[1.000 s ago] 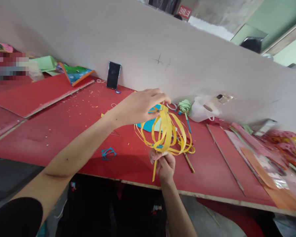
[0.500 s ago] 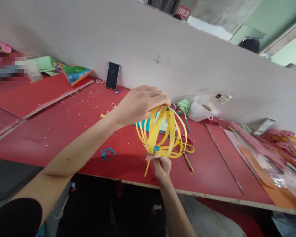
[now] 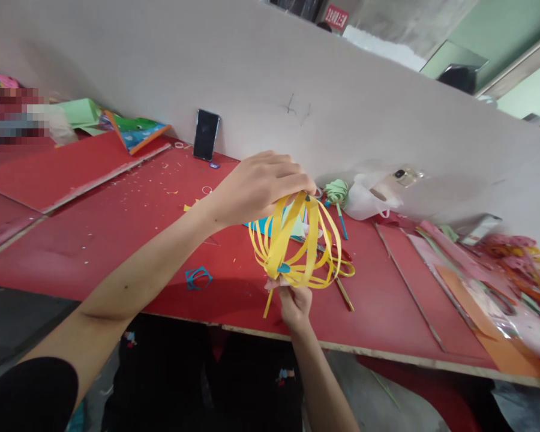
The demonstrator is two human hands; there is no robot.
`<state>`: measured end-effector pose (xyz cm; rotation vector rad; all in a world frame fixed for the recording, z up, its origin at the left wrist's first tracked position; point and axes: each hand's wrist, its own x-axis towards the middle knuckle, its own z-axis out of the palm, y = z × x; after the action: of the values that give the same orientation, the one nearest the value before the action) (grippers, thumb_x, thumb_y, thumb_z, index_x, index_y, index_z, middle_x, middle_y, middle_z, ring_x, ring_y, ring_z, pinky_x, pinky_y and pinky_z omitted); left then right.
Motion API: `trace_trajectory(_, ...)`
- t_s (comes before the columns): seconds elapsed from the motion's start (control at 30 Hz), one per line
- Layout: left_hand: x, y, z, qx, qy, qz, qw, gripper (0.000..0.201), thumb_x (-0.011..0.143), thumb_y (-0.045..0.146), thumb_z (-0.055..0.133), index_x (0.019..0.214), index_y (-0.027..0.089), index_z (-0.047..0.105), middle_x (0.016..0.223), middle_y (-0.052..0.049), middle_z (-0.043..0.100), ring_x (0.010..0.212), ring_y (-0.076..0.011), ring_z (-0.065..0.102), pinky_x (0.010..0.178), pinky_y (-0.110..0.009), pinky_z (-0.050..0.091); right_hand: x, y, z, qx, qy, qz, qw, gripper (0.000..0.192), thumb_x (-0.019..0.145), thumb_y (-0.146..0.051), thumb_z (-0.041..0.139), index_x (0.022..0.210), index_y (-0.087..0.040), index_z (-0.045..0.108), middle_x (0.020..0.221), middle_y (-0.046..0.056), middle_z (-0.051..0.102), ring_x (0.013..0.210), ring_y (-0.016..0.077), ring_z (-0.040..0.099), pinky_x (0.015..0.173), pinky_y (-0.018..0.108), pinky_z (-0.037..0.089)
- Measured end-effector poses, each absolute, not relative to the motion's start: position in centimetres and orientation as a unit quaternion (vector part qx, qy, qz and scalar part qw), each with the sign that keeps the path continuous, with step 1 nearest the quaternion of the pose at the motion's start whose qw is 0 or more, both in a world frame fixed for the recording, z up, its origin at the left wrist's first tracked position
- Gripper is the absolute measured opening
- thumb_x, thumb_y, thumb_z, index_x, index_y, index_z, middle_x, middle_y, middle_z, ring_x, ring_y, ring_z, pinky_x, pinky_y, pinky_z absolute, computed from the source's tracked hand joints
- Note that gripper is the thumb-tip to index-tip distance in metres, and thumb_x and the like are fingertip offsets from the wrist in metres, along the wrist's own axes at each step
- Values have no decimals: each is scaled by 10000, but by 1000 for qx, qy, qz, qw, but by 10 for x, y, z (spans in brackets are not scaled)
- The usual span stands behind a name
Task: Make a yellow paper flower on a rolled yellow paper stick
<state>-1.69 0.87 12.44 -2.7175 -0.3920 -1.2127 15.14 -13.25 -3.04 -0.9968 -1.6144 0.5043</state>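
The yellow paper-strip ball [image 3: 299, 243] is held in the air above the near part of the red table [image 3: 117, 222], clear of its surface. The left hand [image 3: 261, 186] is at the top of the ball, fingers pinched closed on the gathered upper ends of the strips. The right hand [image 3: 294, 303] is directly below the ball, fingertips closed on the lower junction, where a small blue piece shows; 1 loose strip end hangs down just left of this hand. The strips bow outward between the 2 grips.

Behind the ball, on the table, lies a blue paper sheet [image 3: 263, 227], partly hidden. A blue paper cut-out [image 3: 198, 278] lies on the table left of the ball. A black phone [image 3: 206, 135] leans upright against the white wall board [image 3: 297, 78], well behind and left of the ball. A green strip coil [image 3: 337, 192] and a white plastic bag [image 3: 369, 201] lie behind and right of the ball. Thin sticks [image 3: 409, 288] lie to its right.
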Motion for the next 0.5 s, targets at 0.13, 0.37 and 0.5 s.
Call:
trace_trajectory(0.13, -18, 9, 125, -904, -123, -405, 56, 178, 979, 233, 435, 1032, 254, 604, 979, -23, 695, 920, -163, 610, 829, -324, 446, 151, -132, -31, -405, -688, 217, 562, 301, 948, -173, 476, 876, -259, 755, 752, 20, 741, 677, 178, 698, 640, 283, 547)
trace_trajectory(0.37, -18, 5, 127, -905, -130, -402, 48, 198, 988, 284, 424, 1029, 259, 616, 975, -24, 692, 921, -168, 609, 862, -331, 444, 152, -131, -36, -402, -686, 213, 568, 291, 937, -143, 488, 897, -262, 751, 797, 32, 737, 781, 199, 700, 700, 312, 546)
trace_trajectory(0.5, -19, 4, 128, -905, -129, -402, 48, 198, 989, 295, 424, 1030, 267, 616, 976, -18, 689, 935, -165, 613, 888, -333, 444, 153, -132, -38, -400, -689, 216, 564, 295, 941, -150, 479, 901, -262, 749, 793, 33, 734, 771, 198, 698, 706, 312, 542)
